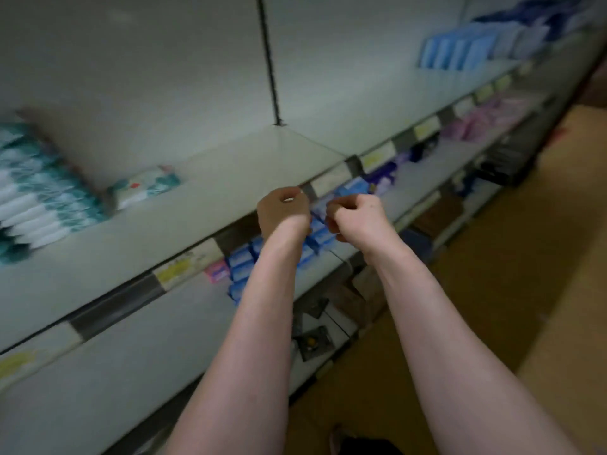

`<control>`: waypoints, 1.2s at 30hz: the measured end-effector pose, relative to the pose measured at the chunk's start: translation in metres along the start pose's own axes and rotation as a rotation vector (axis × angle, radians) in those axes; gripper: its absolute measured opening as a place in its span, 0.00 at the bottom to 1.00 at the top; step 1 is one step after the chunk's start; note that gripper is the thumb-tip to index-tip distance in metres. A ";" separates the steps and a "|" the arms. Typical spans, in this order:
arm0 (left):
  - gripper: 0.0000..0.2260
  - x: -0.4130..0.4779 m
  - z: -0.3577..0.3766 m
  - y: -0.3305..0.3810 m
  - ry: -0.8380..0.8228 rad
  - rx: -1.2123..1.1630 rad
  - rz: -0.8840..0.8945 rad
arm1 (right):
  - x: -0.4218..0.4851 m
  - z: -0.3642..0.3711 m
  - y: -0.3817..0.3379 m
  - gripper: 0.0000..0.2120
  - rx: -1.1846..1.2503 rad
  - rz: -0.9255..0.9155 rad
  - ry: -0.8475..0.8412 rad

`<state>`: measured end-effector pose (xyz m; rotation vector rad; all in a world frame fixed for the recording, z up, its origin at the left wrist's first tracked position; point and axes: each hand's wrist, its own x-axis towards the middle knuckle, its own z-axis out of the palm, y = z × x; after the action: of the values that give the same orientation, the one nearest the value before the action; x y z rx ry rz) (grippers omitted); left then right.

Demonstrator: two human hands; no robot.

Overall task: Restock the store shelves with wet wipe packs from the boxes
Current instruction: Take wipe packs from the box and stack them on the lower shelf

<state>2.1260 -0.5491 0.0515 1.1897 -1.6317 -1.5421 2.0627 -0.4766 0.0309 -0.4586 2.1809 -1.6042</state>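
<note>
The frame is motion-blurred. A row of teal-and-white wet wipe packs stands on the upper white shelf at the far left. One more pack lies flat beside the row. My left hand hangs in front of the shelf's front edge with its fingers curled and nothing in it. My right hand is close beside it, fingers curled too, and also holds nothing. Both hands are to the right of the packs, apart from them.
Blue boxes and a pink box fill the shelf below. Purple and pink packs sit farther right, light blue packs up at the top right. Price labels run along the shelf edge. A tan floor lies to the right.
</note>
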 end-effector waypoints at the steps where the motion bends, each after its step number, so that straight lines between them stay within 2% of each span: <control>1: 0.07 -0.012 0.008 -0.006 -0.045 0.014 -0.011 | -0.011 -0.012 0.009 0.07 -0.009 0.025 0.038; 6: 0.04 -0.081 0.048 -0.042 -0.292 0.088 -0.002 | -0.074 -0.077 0.054 0.10 0.008 0.108 0.228; 13: 0.04 -0.202 0.118 -0.058 -0.618 0.166 0.023 | -0.156 -0.190 0.110 0.07 0.053 0.206 0.500; 20: 0.07 -0.331 0.200 -0.076 -0.850 0.265 0.073 | -0.234 -0.308 0.170 0.08 0.137 0.272 0.690; 26: 0.03 -0.465 0.287 -0.116 -1.081 0.423 -0.042 | -0.312 -0.428 0.253 0.12 0.197 0.408 0.866; 29: 0.05 -0.508 0.321 -0.148 -1.147 0.530 -0.072 | -0.342 -0.469 0.297 0.15 0.226 0.477 0.888; 36: 0.08 -0.537 0.374 -0.238 -1.120 0.749 -0.132 | -0.356 -0.509 0.410 0.17 0.098 0.706 0.714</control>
<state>2.0739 0.1143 -0.1540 0.7261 -3.1044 -1.8857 2.1086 0.2341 -0.1832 0.9579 2.2883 -1.5534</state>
